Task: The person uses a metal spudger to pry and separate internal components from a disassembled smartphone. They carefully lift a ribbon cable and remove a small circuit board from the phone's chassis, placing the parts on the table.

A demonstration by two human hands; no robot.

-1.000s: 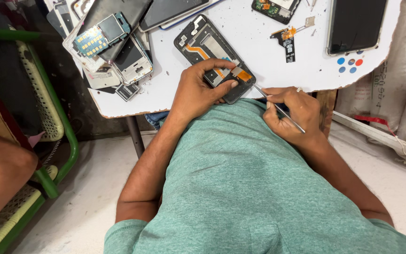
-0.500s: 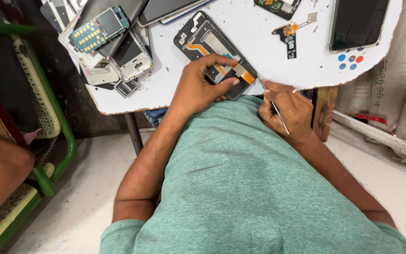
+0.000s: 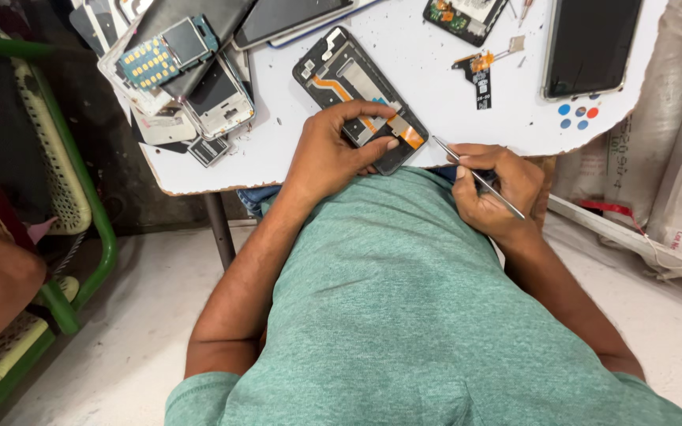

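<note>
The opened phone frame lies at the upper centre of the frame on the white table, its long axis running from upper left to lower right. The left hand is closed over its lower end and pins it down. The right hand is just to the right — it grips thin metal tweezers whose tip points up-left toward the frame's lower corner, near but not touching. A dark phone lies at upper right, with small round stickers, blue and red, below it — a white sack at the right edge.
</note>
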